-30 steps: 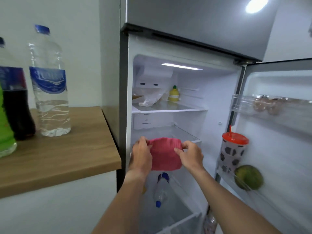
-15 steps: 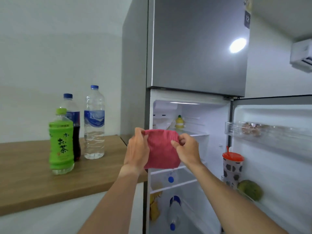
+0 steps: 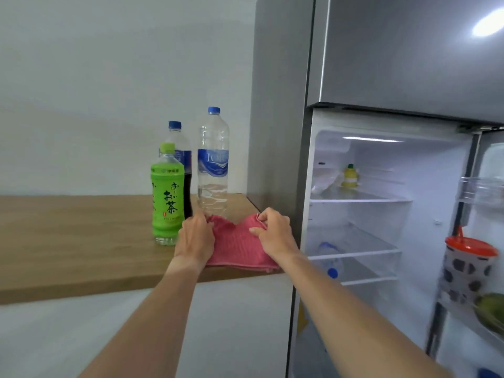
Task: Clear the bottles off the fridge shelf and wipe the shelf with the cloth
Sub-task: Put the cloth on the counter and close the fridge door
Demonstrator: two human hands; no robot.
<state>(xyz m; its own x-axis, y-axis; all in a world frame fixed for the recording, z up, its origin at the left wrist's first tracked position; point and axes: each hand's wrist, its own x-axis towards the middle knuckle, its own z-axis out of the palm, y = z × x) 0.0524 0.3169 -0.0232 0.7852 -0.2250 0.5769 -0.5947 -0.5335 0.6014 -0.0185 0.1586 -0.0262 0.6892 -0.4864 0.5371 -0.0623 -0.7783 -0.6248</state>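
A pink cloth (image 3: 237, 246) lies folded on the wooden counter (image 3: 81, 241), close to the fridge side. My left hand (image 3: 195, 238) pinches its left top corner and my right hand (image 3: 272, 233) pinches its right top corner. Three bottles stand on the counter behind the cloth: a green tea bottle (image 3: 167, 197), a dark cola bottle (image 3: 182, 159) and a clear water bottle (image 3: 213, 165). The fridge (image 3: 381, 64) stands open to the right, and its middle glass shelf (image 3: 354, 241) carries no bottles.
A small yellow bottle (image 3: 350, 176) and a plastic bag (image 3: 326, 181) sit on the upper shelf. A bottle with a blue cap (image 3: 331, 261) lies under the middle shelf. The open door holds a spotted cup with a red lid (image 3: 467, 266) and a green fruit (image 3: 491, 309).
Both hands carried the pink cloth left, away from the fridge opening, and lowered it onto the counter in front of the bottles. My view swung left and up.
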